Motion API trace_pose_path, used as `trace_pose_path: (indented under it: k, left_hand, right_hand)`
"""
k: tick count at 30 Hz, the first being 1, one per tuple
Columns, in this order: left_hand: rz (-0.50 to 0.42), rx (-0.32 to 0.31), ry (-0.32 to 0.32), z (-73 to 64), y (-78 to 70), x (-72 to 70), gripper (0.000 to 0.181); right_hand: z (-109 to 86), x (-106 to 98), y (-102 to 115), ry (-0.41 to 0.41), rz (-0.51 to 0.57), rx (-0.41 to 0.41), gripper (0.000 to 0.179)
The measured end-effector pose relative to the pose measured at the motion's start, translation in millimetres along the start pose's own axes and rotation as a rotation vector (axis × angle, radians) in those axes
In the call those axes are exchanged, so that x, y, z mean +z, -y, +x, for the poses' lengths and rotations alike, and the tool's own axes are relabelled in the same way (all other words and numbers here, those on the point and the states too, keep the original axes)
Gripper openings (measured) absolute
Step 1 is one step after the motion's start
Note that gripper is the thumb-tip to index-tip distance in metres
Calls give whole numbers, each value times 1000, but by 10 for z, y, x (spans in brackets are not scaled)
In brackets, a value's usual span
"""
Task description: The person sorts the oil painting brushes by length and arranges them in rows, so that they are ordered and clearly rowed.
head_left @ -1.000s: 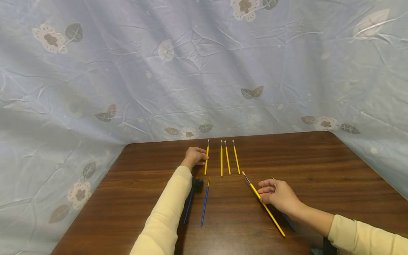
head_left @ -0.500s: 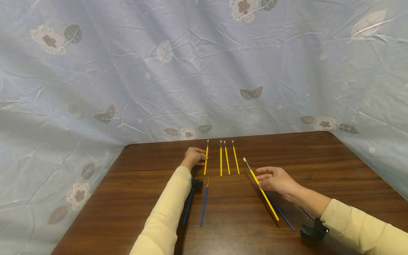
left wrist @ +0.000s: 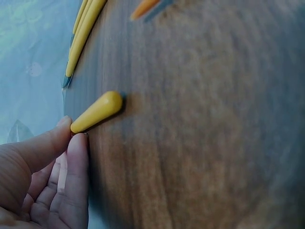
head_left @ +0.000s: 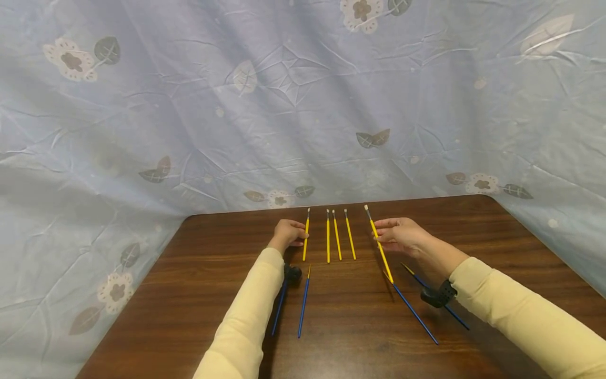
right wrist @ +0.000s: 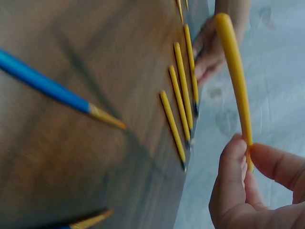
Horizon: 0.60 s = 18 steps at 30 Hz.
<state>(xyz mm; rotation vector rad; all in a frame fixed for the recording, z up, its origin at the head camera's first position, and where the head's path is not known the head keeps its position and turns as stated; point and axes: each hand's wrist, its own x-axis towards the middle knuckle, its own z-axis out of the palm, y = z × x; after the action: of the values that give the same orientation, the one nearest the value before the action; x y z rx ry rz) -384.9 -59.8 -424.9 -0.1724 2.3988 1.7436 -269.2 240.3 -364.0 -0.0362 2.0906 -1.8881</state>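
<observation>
My left hand point(head_left: 288, 233) pinches the leftmost yellow paintbrush point(head_left: 305, 241) between thumb and fingertips; the brush lies on the table, bristles toward the far edge. In the left wrist view that handle's rounded end point(left wrist: 110, 102) points away from the thumb. My right hand point(head_left: 401, 236) pinches another yellow paintbrush point(head_left: 382, 252), raised over the table with its pale bristles pointing away. Three yellow brushes point(head_left: 328, 242) lie side by side between the two hands. In the right wrist view the held handle point(right wrist: 236, 71) rises from between thumb and fingers.
Nearer the front, one blue paintbrush point(head_left: 304, 308) lies left of centre, another point(head_left: 279, 310) partly under the left forearm. Two more blue brushes, one here point(head_left: 416, 315), lie below the right hand. A floral cloth point(head_left: 284, 105) hangs behind the brown table point(head_left: 213, 252).
My right hand has moved away from me, toward the far edge, carrying its yellow paintbrush, which now stands steeper in the view and level with the row. The left hand has stayed put.
</observation>
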Motion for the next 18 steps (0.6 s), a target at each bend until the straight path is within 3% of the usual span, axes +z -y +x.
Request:
trace_pose_path:
  k: [8,18]
  left_hand:
    - [-13,-9,-2,-5,-7,7,29]
    - [-9,-9,1,-36,-32,2,31]
  right_hand:
    - [368,-136,18,6,-11,43,58]
    - [737,-221,-24,-57,12,91,58]
